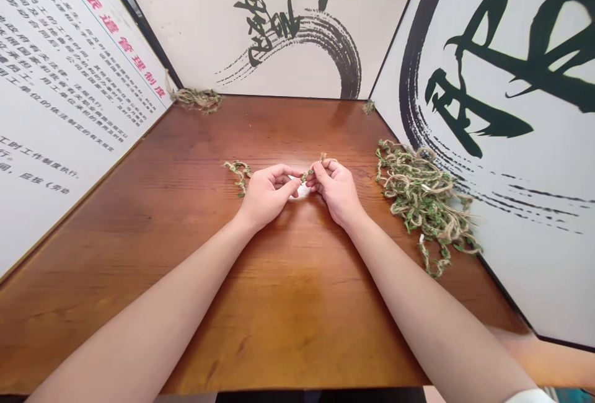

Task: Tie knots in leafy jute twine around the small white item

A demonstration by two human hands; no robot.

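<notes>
Over the middle of the wooden table, my left hand (pixel 269 195) and my right hand (pixel 335 191) face each other, a short gap apart. A thin twine with small green leaves (pixel 307 175) runs between their fingertips, pinched by both. One brownish end of it sticks up above my right thumb and forefinger. To the left of my left hand, a loose loop of leafy twine (pixel 238 173) lies on the table; whether it joins the piece in my fingers is hidden behind the hand.
A tangled heap of leafy twine (pixel 421 195) lies on the right, against the right panel (pixel 511 161). A smaller bundle of twine (pixel 198 99) rests at the back left corner. A little tuft (pixel 369 106) sits at the back right. Printed panels border the wooden table (pixel 279 310).
</notes>
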